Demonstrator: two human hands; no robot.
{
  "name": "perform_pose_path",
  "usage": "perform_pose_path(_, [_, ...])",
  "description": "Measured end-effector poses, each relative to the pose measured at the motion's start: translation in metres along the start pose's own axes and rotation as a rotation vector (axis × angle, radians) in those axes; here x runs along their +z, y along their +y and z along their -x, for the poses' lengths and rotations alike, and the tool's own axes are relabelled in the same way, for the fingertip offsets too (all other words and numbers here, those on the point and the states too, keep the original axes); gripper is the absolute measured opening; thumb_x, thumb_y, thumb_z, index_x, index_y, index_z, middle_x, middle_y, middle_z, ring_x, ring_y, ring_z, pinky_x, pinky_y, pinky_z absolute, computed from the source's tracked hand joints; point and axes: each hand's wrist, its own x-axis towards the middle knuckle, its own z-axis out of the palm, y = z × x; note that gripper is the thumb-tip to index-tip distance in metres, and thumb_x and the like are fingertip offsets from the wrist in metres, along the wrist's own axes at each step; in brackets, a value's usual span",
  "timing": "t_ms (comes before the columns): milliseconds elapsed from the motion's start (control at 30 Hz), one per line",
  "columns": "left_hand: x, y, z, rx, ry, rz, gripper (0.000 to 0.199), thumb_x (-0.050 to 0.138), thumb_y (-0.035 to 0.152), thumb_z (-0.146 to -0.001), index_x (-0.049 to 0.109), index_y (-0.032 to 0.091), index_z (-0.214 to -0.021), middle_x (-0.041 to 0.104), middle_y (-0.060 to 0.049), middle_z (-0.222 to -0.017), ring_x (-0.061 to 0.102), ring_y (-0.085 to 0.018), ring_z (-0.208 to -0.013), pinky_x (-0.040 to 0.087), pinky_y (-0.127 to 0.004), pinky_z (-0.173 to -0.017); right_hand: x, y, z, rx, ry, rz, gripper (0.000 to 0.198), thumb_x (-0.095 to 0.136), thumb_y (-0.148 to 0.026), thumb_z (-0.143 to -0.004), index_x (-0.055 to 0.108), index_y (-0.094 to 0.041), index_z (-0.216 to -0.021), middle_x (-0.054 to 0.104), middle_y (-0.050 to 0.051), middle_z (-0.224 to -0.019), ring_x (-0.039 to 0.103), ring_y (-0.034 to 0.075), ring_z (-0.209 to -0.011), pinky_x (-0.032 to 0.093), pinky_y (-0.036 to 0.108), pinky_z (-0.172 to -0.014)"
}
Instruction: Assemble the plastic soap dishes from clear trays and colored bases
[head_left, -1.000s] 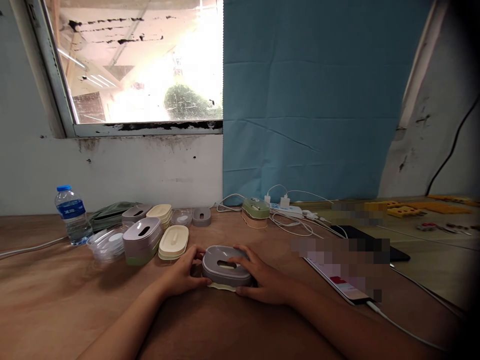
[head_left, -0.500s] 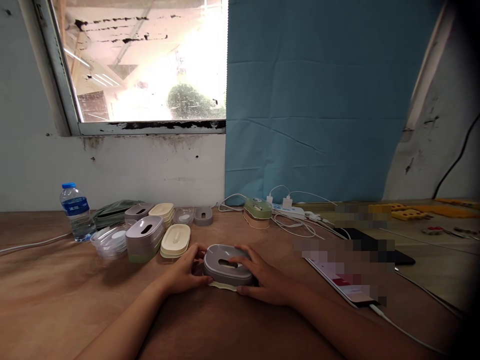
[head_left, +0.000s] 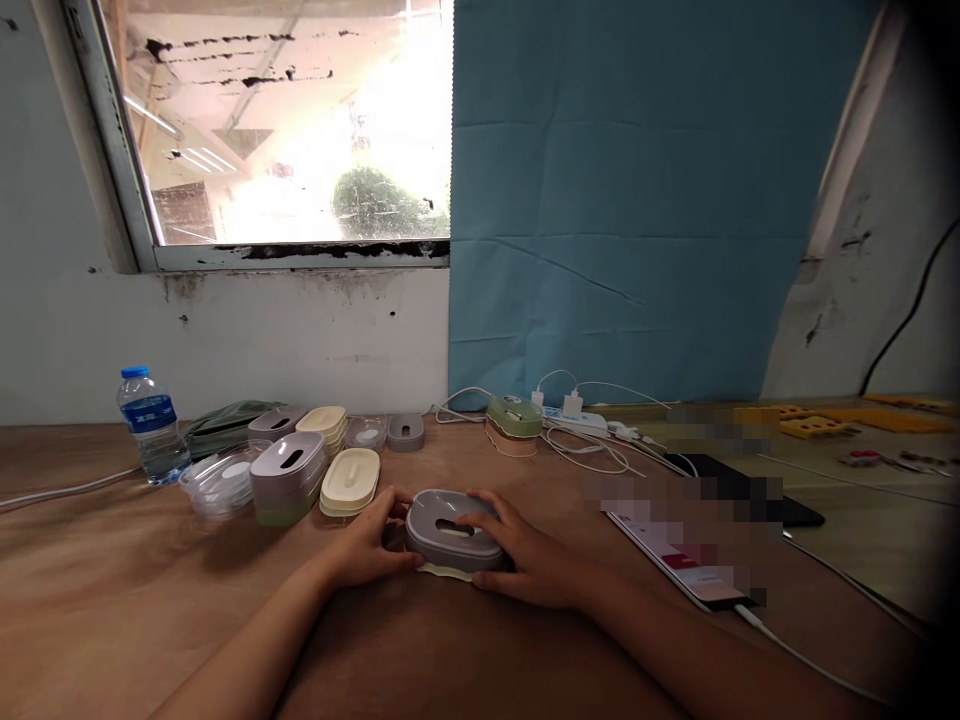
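A grey rounded plastic case (head_left: 433,508) with an oval slot in its top rests on the table, and a wavy cream edge (head_left: 448,572) shows beneath it. My left hand (head_left: 369,542) is curved against its left side, thumb at the near lower edge. On the other side, my right hand (head_left: 529,562) grips the case, with a finger lying over the top by the slot and the thumb low at the front. Just beyond my left hand lie stacked cream lids (head_left: 351,480). Both palms' inner sides are hidden.
Further left stand a tall pale-purple slotted container (head_left: 289,485), clear plastic lids (head_left: 221,480) and a water bottle (head_left: 152,425). A green-topped case (head_left: 514,415) sits at the back near a power strip (head_left: 589,422) with white cables. To the right lies a phone (head_left: 675,560) with its cable.
The view has shifted very slightly. Both hands stay in the same hold on the grey case, and nothing on the table has visibly moved.
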Motion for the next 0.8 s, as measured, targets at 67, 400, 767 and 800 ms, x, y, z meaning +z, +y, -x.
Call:
perform_pose_path(67, [0.0, -0.001, 0.0, -0.01, 0.002, -0.029, 0.051, 0.068, 0.029, -0.059, 0.042, 0.021, -0.102, 0.052, -0.003, -0.101, 0.049, -0.018, -0.097, 0.039, -0.032, -0.085, 0.0, 0.001, 0.0, 0.014, -0.03, -0.002, 0.061, 0.058, -0.039, -0.07, 0.033, -0.032, -0.125, 0.009, 0.002, -0.137, 0.026, 0.028, -0.121, 0.031, 0.037, -0.096])
perform_pose_path(400, [0.002, -0.005, -0.001, -0.006, 0.007, -0.092, 0.047, 0.069, 0.031, -0.057, 0.044, 0.02, -0.096, 0.052, -0.003, -0.096, 0.05, -0.017, -0.087, 0.041, -0.029, -0.076, 0.002, 0.004, 0.0, 0.011, -0.048, -0.03, 0.066, 0.059, -0.041, -0.07, 0.029, -0.032, -0.128, 0.01, 0.004, -0.138, 0.024, 0.028, -0.123, 0.028, 0.039, -0.097])
perform_pose_path(767, [0.001, -0.003, -0.001, -0.031, -0.01, -0.162, 0.044, 0.068, 0.033, -0.059, 0.042, 0.019, -0.092, 0.052, -0.002, -0.094, 0.049, -0.017, -0.085, 0.04, -0.027, -0.073, 0.01, 0.014, -0.004, 0.028, 0.017, -0.092, 0.073, 0.063, -0.042, -0.065, 0.028, -0.029, -0.128, 0.013, 0.005, -0.139, 0.027, 0.027, -0.122, 0.028, 0.038, -0.097])
perform_pose_path(800, [0.001, -0.003, -0.001, -0.035, -0.007, -0.17, 0.044, 0.067, 0.034, -0.059, 0.042, 0.019, -0.092, 0.052, -0.002, -0.093, 0.049, -0.017, -0.085, 0.04, -0.027, -0.073, 0.011, 0.015, -0.005, 0.031, 0.031, -0.099, 0.075, 0.064, -0.042, -0.064, 0.028, -0.028, -0.128, 0.016, 0.005, -0.138, 0.027, 0.027, -0.122, 0.028, 0.038, -0.098])
